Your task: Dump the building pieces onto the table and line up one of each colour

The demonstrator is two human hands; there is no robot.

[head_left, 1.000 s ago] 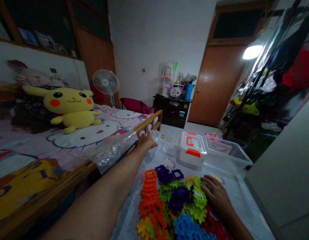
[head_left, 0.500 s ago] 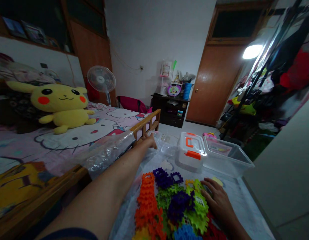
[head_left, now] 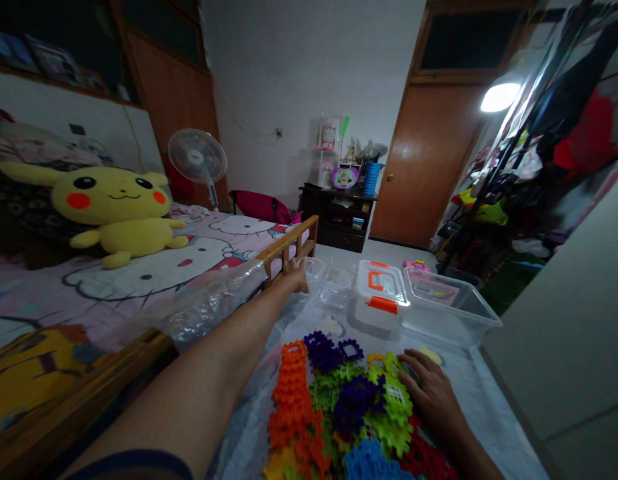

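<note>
From your head view, the colourful gear-shaped plastic blocks lie in a heap, long axis running away from you; your right hand rests on its right edge, fingers spread, gripping nothing, while your left hand, fingers loosely open and empty, reaches beyond the heap, just beside a clear plastic tray

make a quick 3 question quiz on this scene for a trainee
1. True or false: the right hand rests on the pile of interlocking plastic gear pieces.
2. Multiple choice: what colour are the handles of the clear plastic case? A blue, B orange, C purple.
3. Fill in the blank: the yellow plush toy on the bed is a ____.

Key: 1 true; 2 B; 3 Pikachu
</note>
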